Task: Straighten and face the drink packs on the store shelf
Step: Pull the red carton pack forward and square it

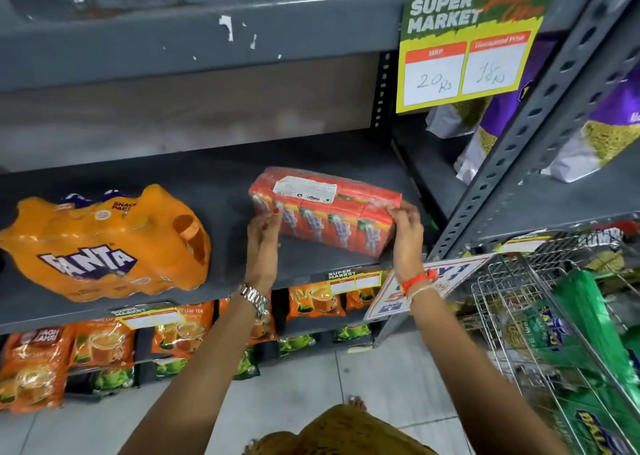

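Red shrink-wrapped drink pack (325,212) sits right of centre on the grey shelf (221,177), skewed, its right end nearer the front edge. Left hand (263,236) holds the pack's left end, right hand (407,233) its right end, each grip closed on a corner. Recommendation: rotate until the long face runs parallel to the shelf lip, then slide forward. Orange Fanta pack (104,247) at left of frame appears slumped and unaligned; attend next.

A shrink-wrapped red-orange juice carton multipack (325,209) lies skewed near the shelf's (225,177) front right corner, white label on top. An orange Fanta bottle multipack (104,243) lies at the front left edge.
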